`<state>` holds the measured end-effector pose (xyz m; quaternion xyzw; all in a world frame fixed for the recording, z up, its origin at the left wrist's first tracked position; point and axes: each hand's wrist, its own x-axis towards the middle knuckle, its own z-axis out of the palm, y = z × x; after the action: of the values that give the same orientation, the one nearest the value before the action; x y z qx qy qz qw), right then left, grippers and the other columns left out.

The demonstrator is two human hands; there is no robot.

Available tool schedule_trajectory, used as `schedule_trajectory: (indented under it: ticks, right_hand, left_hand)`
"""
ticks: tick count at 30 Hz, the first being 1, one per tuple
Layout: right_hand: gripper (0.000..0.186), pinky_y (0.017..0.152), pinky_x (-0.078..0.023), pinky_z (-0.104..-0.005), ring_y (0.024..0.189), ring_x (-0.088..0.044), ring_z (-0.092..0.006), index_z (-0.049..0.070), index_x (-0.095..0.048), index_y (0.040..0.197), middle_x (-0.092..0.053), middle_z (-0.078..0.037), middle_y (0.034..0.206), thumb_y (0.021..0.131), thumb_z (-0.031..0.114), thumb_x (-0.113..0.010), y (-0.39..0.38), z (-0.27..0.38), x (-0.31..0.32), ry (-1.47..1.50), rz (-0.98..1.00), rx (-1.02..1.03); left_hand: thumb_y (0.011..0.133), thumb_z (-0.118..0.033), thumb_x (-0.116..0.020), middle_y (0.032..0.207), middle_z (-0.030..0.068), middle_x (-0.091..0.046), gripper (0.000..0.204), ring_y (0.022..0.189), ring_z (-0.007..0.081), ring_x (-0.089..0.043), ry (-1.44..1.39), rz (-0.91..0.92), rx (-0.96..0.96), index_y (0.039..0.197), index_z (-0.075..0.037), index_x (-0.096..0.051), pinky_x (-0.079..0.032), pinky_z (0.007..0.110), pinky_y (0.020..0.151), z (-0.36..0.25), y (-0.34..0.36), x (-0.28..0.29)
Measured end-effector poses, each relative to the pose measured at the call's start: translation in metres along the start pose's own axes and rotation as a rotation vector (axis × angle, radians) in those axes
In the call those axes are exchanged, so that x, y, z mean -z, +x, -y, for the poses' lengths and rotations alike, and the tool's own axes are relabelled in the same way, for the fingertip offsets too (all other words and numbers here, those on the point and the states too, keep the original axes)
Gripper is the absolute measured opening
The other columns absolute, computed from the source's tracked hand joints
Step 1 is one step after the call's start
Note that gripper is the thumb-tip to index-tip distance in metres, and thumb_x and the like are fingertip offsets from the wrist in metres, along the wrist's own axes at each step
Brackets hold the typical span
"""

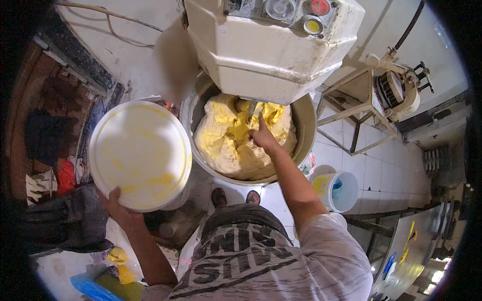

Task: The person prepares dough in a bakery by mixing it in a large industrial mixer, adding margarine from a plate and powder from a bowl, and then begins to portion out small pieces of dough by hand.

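Observation:
My right hand point(262, 137) reaches into the mixing bowl point(310, 138), index finger stretched toward the metal mixing tool and thumb apart from it. Nothing shows in its grip, though the curled fingers are partly hidden. Pale dough point(216, 158) fills much of the bowl, with soft yellow fat point(221, 111) smeared and lumped over it. At the left, my left hand point(120, 206) is closed on the near rim of a round white lid point(138, 150), its thumb on top. Yellow smears mark the lid. Part of a white container shows beneath it.
A large cream mixer head point(273, 55) overhangs the bowl's far side. On the right stand a white bucket point(344, 191) and a metal frame point(351, 118) carrying a machine. A table point(406, 251) lies at the lower right, yellow-smeared plastic point(118, 257) at the lower left.

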<state>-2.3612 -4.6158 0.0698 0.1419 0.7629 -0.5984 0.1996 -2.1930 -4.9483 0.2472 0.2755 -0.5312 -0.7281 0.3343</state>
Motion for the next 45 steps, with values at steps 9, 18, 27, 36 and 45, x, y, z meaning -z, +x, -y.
schedule_trajectory:
  ticks: [9, 18, 27, 36, 45]
  right_hand:
    - [0.097, 0.038, -0.032, -0.0259, 0.044, -0.04, -0.0126, 0.022, 0.018, 0.142, -0.055, -0.01, 0.067, 0.079, 0.011, -0.055, 0.014, 0.003, -0.073, 0.451, -0.267, 0.05]
    - [0.068, 0.046, -0.033, -0.0248, 0.053, -0.04, -0.0118, 0.031, -0.024, 0.14, -0.048, -0.005, 0.071, 0.082, 0.004, -0.045, -0.007, 0.032, -0.022, 1.604, 0.217, 0.124]
    - [0.077, 0.062, -0.045, -0.0346, 0.067, -0.05, -0.0236, 0.026, -0.031, 0.141, -0.049, -0.012, 0.085, 0.073, -0.004, -0.052, -0.112, 0.057, -0.005, -0.606, 0.043, 0.724]
    - [0.084, 0.061, -0.047, -0.0409, 0.076, -0.053, -0.0298, 0.037, -0.023, 0.141, -0.046, -0.014, 0.087, 0.072, 0.004, -0.056, -0.11, 0.087, 0.022, -1.288, -0.069, 1.05]
    - [0.094, 0.064, -0.044, -0.0379, 0.079, -0.048, -0.0269, 0.03, -0.017, 0.145, -0.043, -0.012, 0.09, 0.067, 0.01, -0.066, -0.152, 0.058, -0.031, -1.236, 0.054, 1.04]
  left_hand:
    - [0.072, -0.004, -0.05, 0.128, 0.0188, -0.04, 0.07, 0.117, 0.0334, -0.044, -0.094, 0.057, 0.068, 0.137, -0.007, -0.027, -0.043, 0.045, 0.095, 0.005, 0.0, 0.0]
    - [0.076, -0.006, -0.049, 0.116, 0.0159, -0.05, 0.052, 0.107, 0.0293, -0.051, -0.238, 0.048, 0.285, 0.127, -0.002, -0.039, -0.046, 0.04, 0.091, 0.031, 0.02, 0.013]
    - [0.075, -0.01, -0.05, 0.109, 0.0178, -0.054, 0.045, 0.099, 0.03, -0.056, -0.315, 0.074, 0.374, 0.117, 0.006, -0.046, -0.047, 0.041, 0.089, 0.033, 0.014, -0.002]
    - [0.073, -0.009, -0.052, 0.116, 0.0219, -0.053, 0.052, 0.105, 0.0347, -0.054, -0.379, 0.354, 0.43, 0.121, 0.009, -0.042, -0.045, 0.044, 0.094, 0.021, -0.001, -0.027]
    - [0.069, -0.006, -0.05, 0.117, 0.0182, -0.049, 0.061, 0.106, 0.0338, -0.052, -0.386, 0.163, 0.243, 0.128, 0.0, -0.037, -0.045, 0.045, 0.093, 0.03, -0.012, -0.043]
